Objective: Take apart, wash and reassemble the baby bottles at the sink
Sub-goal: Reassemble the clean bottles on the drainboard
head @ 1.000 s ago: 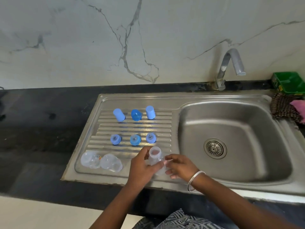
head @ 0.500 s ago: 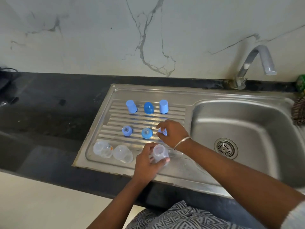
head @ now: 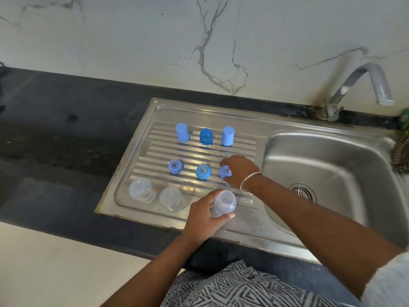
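My left hand [head: 202, 220] grips a clear bottle body [head: 224, 203], mouth up, at the front of the steel drainboard [head: 141, 149]. My right hand [head: 240, 170] reaches over the ribs and pinches the rightmost blue nipple ring [head: 225, 171]. Two more blue nipple rings [head: 175, 166] [head: 203, 171] sit to its left. Behind them stand three blue caps [head: 182, 132] [head: 206, 136] [head: 228, 136]. Two other clear bottle bodies [head: 142, 191] [head: 172, 198] stand upside down at the front left.
The sink basin [head: 332, 173] with its drain [head: 303, 192] lies to the right, the tap [head: 363, 85] behind it. A dark cloth [head: 401, 155] hangs at the far right edge. Black counter [head: 55, 134] stretches left.
My right hand left the bottle, moved up over the drainboard and took hold of the rightmost nipple ring. The left hand keeps the bottle. The view shifted left.
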Motion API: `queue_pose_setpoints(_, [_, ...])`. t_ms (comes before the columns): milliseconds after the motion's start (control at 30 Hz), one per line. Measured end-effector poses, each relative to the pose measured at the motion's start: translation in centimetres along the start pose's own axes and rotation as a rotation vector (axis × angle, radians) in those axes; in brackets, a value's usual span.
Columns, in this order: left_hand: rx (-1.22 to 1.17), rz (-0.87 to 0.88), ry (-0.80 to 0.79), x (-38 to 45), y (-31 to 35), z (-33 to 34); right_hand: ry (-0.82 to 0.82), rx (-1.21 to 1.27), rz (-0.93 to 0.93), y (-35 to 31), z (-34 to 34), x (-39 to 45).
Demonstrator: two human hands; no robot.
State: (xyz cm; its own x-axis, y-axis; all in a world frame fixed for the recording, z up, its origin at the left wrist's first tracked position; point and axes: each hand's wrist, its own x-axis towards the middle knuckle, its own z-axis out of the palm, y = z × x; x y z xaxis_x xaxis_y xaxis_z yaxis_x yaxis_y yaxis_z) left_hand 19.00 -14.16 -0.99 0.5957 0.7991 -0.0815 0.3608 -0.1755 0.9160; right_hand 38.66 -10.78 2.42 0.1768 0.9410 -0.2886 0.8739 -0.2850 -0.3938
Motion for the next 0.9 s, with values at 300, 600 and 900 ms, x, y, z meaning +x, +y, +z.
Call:
queue_pose_setpoints(300, [-0.004, 0.078, -0.001, 0.3, -1.2, 0.7, 0.254, 0.27, -0.142, -0.3, -3.2, -7.7])
queue_pose_setpoints(600, [0.032, 0.123, 0.047, 0.5, -1.7, 0.7, 0.14, -0.013, -0.184, -2.8, -2.5, -10.6])
queue_pose_setpoints(900, [0.014, 0.173, 0.018, 0.6, -2.4, 0.5, 0.023, -0.244, -0.035, -5.5, -2.2, -9.7])
